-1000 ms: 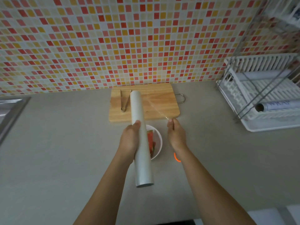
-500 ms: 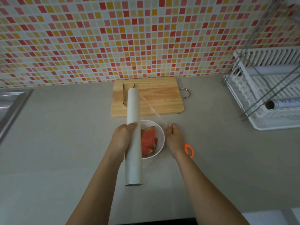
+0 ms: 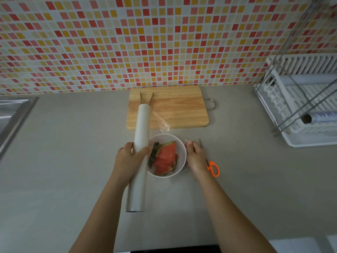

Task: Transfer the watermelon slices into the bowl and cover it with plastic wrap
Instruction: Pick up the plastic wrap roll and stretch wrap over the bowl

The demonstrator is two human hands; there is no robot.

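Note:
A white bowl (image 3: 180, 148) on the grey counter holds several red watermelon slices (image 3: 165, 157) with green rind. My left hand (image 3: 130, 159) grips a long white roll of plastic wrap (image 3: 140, 143) at the bowl's left rim. A clear sheet of wrap (image 3: 161, 123) stretches from the roll over the bowl. My right hand (image 3: 195, 157) holds the sheet's free edge down at the bowl's right side, fingers curled on the film.
A wooden cutting board (image 3: 175, 106) with metal tongs (image 3: 146, 97) lies behind the bowl. Orange-handled scissors (image 3: 212, 167) lie right of my right hand. A white dish rack (image 3: 300, 106) stands at the right, a steel sink (image 3: 12, 114) at the left.
Both hands have lowered the roll and the sheet toward the counter. The film now lies across the bowl, and my right hand has dropped beside its right rim.

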